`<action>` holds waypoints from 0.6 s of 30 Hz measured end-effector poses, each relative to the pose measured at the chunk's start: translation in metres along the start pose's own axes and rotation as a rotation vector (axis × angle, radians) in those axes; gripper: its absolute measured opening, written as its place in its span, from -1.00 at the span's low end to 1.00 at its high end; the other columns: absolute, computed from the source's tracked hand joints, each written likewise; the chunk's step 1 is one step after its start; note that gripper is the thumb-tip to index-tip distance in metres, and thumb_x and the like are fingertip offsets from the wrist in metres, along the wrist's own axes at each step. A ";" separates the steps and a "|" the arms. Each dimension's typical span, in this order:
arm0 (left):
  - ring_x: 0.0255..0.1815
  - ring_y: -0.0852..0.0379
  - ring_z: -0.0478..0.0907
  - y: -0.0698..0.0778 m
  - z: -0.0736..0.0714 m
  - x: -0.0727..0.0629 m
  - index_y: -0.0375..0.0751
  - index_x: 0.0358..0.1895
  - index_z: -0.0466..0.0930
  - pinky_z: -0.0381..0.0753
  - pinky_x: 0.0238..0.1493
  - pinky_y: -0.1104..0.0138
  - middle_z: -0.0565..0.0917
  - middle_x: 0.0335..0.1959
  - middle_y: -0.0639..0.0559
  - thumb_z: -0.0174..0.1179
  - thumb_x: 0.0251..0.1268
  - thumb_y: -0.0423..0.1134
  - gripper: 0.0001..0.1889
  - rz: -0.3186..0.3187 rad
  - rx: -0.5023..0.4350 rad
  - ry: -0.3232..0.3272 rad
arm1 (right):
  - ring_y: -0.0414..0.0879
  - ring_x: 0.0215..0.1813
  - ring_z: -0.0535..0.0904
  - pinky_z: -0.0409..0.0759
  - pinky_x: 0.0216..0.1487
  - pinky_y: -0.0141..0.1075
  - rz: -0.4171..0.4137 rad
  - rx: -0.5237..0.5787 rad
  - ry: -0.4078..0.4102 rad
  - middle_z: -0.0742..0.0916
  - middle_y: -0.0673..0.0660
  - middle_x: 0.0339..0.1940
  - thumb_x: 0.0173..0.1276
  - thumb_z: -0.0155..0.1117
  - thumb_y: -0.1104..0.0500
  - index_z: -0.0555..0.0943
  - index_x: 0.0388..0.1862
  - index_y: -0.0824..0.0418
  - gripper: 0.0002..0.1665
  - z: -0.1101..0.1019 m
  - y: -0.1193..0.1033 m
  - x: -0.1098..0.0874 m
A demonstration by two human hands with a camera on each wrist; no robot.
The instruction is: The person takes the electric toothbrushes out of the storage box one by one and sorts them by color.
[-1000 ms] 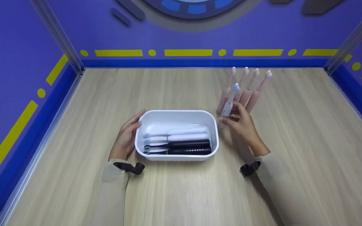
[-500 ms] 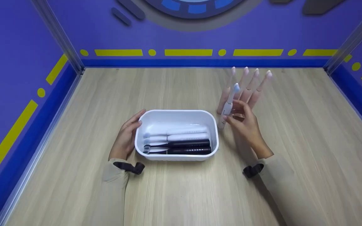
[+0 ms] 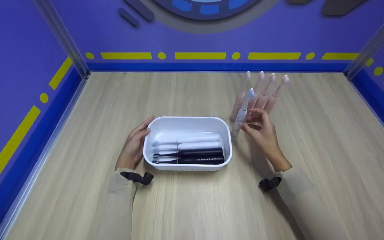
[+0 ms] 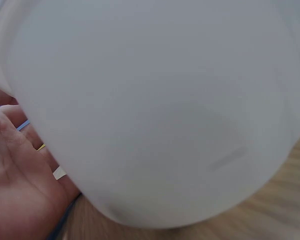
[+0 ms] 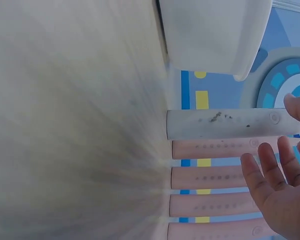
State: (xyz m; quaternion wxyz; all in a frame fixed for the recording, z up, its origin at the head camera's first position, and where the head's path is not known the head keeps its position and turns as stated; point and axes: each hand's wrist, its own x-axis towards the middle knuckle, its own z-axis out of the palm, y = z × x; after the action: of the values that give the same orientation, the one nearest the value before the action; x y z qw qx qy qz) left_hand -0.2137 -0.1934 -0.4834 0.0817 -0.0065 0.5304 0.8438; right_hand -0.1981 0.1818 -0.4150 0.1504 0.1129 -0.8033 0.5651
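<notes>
A white electric toothbrush (image 3: 240,120) with a bluish head stands upright on the table. Beside it is my right hand (image 3: 262,128), thumb tip right at the handle and fingers (image 5: 270,165) spread out in the right wrist view. My left hand (image 3: 132,143) holds the left end of a white plastic bin (image 3: 188,167), thumb at the rim and fingers along the outer wall. Inside lie black electric toothbrushes (image 3: 200,152) and white ones (image 3: 198,145), heads to the left. The bin's outer wall (image 4: 155,110) fills most of the left wrist view.
Several pink electric toothbrushes (image 3: 269,103) stand upright in a row behind the white one. The wooden table (image 3: 192,206) is bounded by a blue wall (image 3: 138,66) at the back and others at both sides.
My right hand has slid down the white toothbrush, then eased slightly to the right, with its fingers loosening. The toothbrush stays upright. Left hand and bin have not visibly moved.
</notes>
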 end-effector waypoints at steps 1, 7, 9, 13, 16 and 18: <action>0.51 0.09 0.10 0.000 0.000 0.000 -0.33 0.46 0.14 0.04 0.54 0.24 0.18 0.51 -0.06 -0.20 0.45 -0.44 -0.48 0.000 -0.001 0.000 | 0.01 -0.09 0.57 0.66 -0.01 -0.33 -0.006 0.003 0.002 0.60 0.41 -0.12 0.17 0.32 0.46 0.36 0.14 0.54 -0.44 0.000 0.000 0.000; 0.52 0.08 0.08 0.000 0.000 0.000 -0.34 0.46 0.13 0.02 0.54 0.24 0.16 0.52 -0.09 -0.20 0.45 -0.44 -0.48 0.008 0.007 -0.004 | -0.19 -0.18 0.58 0.63 -0.12 -0.51 -0.081 0.036 0.018 0.58 0.39 -0.22 0.17 0.31 0.48 0.37 0.07 0.57 -0.50 0.001 0.001 -0.004; 0.53 0.08 0.06 0.000 0.000 0.000 -0.35 0.46 0.12 0.01 0.55 0.24 0.15 0.52 -0.09 -0.20 0.44 -0.44 -0.48 0.012 0.012 -0.006 | -0.24 -0.19 0.57 0.62 -0.14 -0.53 -0.123 0.054 0.024 0.58 0.34 -0.24 0.17 0.32 0.47 0.38 0.05 0.55 -0.51 0.002 0.011 -0.004; 0.53 0.08 0.07 0.000 0.000 0.000 -0.36 0.46 0.12 0.01 0.55 0.24 0.16 0.52 -0.10 -0.20 0.44 -0.45 -0.47 0.016 0.010 -0.005 | -0.26 -0.19 0.57 0.63 -0.14 -0.51 -0.192 0.090 0.008 0.59 0.29 -0.23 0.16 0.34 0.46 0.40 0.02 0.50 -0.54 0.004 0.026 -0.003; 0.52 0.08 0.08 0.000 0.000 0.000 -0.36 0.46 0.12 0.02 0.54 0.24 0.17 0.52 -0.10 -0.20 0.44 -0.45 -0.48 0.014 0.002 -0.002 | -0.24 -0.18 0.57 0.63 -0.12 -0.50 -0.204 0.087 -0.020 0.61 0.29 -0.21 0.14 0.35 0.46 0.42 0.00 0.49 -0.55 0.006 0.026 -0.004; 0.52 0.08 0.08 0.000 0.000 0.000 -0.36 0.46 0.12 0.03 0.54 0.25 0.18 0.51 -0.09 -0.20 0.44 -0.45 -0.48 0.013 0.000 -0.001 | -0.22 -0.17 0.57 0.63 -0.11 -0.50 -0.197 0.077 -0.041 0.62 0.31 -0.22 0.13 0.35 0.49 0.44 -0.01 0.50 -0.56 0.008 0.022 -0.005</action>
State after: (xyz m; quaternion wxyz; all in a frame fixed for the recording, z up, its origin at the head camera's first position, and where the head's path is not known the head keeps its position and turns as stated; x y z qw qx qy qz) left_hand -0.2135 -0.1933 -0.4835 0.0766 -0.0027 0.5302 0.8444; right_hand -0.2022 0.1815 -0.4387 0.1844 0.2084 -0.7689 0.5756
